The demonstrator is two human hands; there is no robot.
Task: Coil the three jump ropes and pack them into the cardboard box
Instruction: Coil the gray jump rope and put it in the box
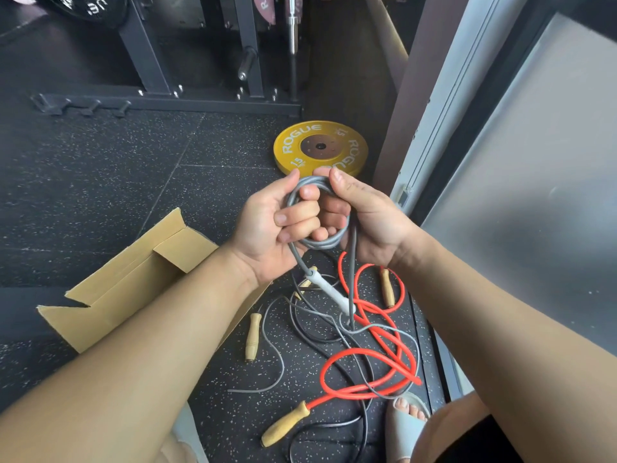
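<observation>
Both left hand (263, 232) and right hand (367, 222) curled fingers (293, 218) round the grey rope coil (322, 244), seemingly light and springy, best pinched where loops crossed.

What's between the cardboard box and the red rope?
Head view: a wooden handle and loose grey cord, between cardboard box and red rope.
</observation>
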